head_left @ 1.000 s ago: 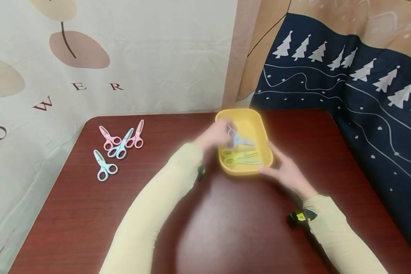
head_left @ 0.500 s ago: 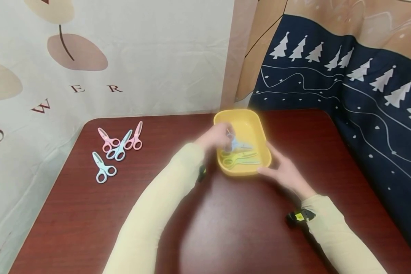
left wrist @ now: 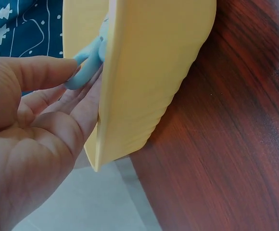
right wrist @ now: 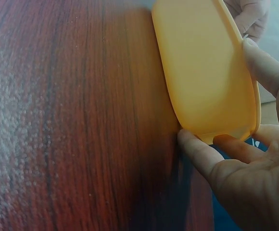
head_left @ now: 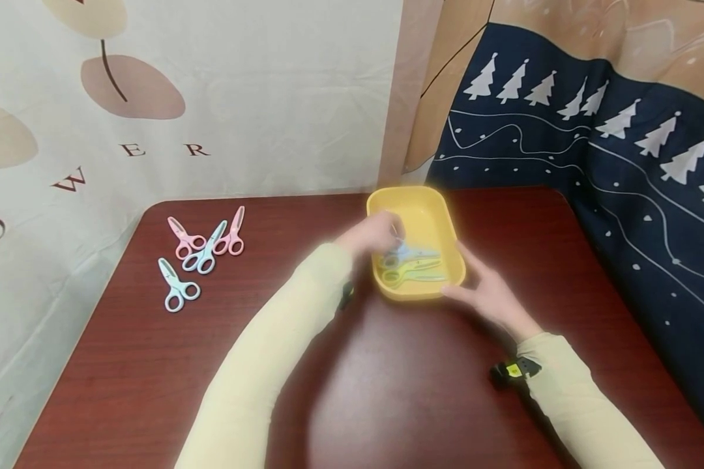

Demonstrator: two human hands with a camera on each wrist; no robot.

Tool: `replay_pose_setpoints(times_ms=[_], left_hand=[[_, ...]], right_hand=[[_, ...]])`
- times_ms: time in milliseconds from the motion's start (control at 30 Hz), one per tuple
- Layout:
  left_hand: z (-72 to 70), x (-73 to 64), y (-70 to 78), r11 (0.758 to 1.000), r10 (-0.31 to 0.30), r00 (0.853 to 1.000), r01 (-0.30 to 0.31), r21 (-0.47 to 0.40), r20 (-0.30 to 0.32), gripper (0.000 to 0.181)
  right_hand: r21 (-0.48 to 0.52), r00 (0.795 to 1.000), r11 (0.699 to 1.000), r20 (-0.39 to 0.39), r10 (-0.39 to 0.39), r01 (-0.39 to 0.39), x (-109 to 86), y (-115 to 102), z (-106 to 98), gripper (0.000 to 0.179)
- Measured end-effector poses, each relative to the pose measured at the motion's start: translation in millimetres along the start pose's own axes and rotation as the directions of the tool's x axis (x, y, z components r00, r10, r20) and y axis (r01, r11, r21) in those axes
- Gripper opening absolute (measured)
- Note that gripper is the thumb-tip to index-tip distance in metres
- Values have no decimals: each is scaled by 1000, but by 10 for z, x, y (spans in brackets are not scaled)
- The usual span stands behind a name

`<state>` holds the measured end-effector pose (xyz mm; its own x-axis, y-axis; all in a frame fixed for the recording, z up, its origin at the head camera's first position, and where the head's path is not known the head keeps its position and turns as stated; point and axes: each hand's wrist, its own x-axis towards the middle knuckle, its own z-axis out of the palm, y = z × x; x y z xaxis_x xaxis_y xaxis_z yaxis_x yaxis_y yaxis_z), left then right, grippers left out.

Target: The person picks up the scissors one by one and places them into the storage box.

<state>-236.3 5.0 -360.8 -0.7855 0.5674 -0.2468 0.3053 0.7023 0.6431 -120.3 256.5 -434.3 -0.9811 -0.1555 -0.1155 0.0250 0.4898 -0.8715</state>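
Observation:
Over the left side of a yellow plastic tray, my left hand pinches the handle of blue scissors between thumb and fingers. In the head view, the blades of the blue scissors point right inside the tray, just behind yellow-green scissors lying near its front end. My right hand holds the tray's right side. The right wrist view has my right thumb at the rim and fingers against the outer wall.
On the left of the dark red wooden table lie pink scissors, another pink pair, light blue scissors touching them, and a pale blue pair nearer the front. Printed cloths hang behind the table.
My left hand has lowered slightly, and the blue scissors have come down toward the tray floor beside the yellow-green pair. My right hand keeps its place on the tray.

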Motion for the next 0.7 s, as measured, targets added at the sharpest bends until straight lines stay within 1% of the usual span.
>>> replay_pose_setpoints(times_ms=[200,367,467,600,700], left_hand=[[8,13,9,999,18,1000,-19,39,21,18],[8,-2,20,999,15,999,-16,52,28,21],[-3,-35,27,999,22,999,-23,43,23,24],[-20,-85,31,1000,26,999,-26,-3,18,31],[-31,-86,17,999,37,999,-37,-18,19,35]], right_hand=[[6,1000,1000,8,1,-1,6,2,-2,100],[11,1000,1000,13,10,-10,2,-7,-5,100],[15,1000,1000,16,8,-9,2,-5,-7,101],[14,1000,1000,14,3,-3,10,8,-6,100],[18,1000,1000,17,3,-3,12,14,-6,101]])
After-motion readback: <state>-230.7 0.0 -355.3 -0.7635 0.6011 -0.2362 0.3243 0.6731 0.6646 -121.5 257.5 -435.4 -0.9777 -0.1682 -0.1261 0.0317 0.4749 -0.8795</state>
